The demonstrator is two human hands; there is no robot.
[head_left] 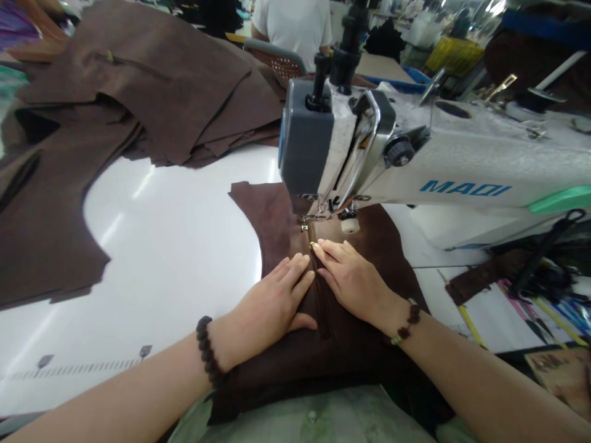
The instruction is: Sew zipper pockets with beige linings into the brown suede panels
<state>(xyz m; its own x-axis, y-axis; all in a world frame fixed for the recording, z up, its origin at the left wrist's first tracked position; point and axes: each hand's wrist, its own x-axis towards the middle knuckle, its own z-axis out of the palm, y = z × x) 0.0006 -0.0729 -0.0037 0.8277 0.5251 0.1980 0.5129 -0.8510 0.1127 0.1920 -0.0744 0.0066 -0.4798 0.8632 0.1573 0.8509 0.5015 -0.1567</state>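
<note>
Evidently, the sewing machine point(462, 160) governed the layout: a dark brown, leather-like piece point(277, 221) lay beneath its head and stretched toward the worker's lap. The left hand point(268, 301) rested on that piece in front of the machine, fingers extended close together and grasping nothing, thumb spread aside; the flat contact probably kept the material smooth and unable to slide. The right hand point(353, 277) lay opposite, also in front of the machine, its fingers bent and their tips at a small brass-coloured zipper pull point(313, 245) — whether they pinched it or merely touched it could not be told. Setting the hands on either side of the zipper strip point(323, 307) presumably held it in line with the machine's presser foot point(303, 225), which stood just beyond the fingertips, so little room remained ahead.

Left of the machine, the piece's edge curved inward and left a broad stretch of bare white tabletop point(184, 227), bounded farther out by a pile of brown pieces point(184, 74). That side offered the easiest sweep. To the right, the piece's edge ran out below the machine's arm — a tighter side, with small tools point(530, 320) lying near.
</note>
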